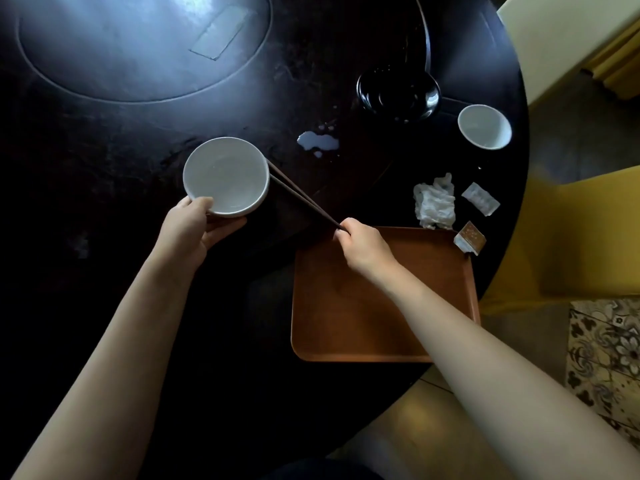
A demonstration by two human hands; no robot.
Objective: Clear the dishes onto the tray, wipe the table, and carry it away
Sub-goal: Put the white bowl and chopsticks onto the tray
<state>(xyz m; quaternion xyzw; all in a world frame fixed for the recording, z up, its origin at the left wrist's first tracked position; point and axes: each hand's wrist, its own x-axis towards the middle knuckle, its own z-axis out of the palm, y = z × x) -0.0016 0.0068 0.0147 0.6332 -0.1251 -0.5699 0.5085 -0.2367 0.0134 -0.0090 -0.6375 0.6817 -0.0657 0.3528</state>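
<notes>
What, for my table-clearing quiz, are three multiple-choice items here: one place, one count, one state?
1. Where is the tray? A on the table, near right; B on the floor; C on a lap.
2. White bowls in view? A one; B two; C four.
3. The right hand: A open; B pinches chopsticks; C holds a cup.
A: the tray lies on the table. B: large white bowl in the left hand, small white bowl far right. B: it pinches the chopsticks' near ends.
</notes>
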